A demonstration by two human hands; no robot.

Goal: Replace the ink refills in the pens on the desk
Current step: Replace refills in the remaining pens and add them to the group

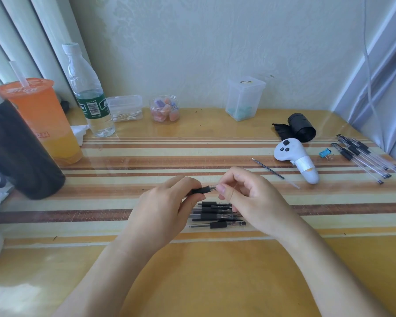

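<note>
left hand [162, 202] pinching pen [202, 190] grip | right hand [245, 193] pinching its clear barrel | below — pen pile [217, 216] lying on desk [192, 271] | loose refill [268, 168] resting right

Yellow wooden desk [215, 271] banded with brown and cream stripes; orange-to-yellow plastic drink cup [44, 120] (white straw); black-gripped clear pens [217, 216]; white controller [295, 159].

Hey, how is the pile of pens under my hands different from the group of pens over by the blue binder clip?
The pile of pens lies near the desk's front, partly covered by both hands; the group of pens lies uncovered at the far right beside the blue binder clip. The pile's pens run left to right, while the group's run diagonally. The pile is stacked tightly; the group fans out more loosely. Both have clear barrels with black grips.
</note>
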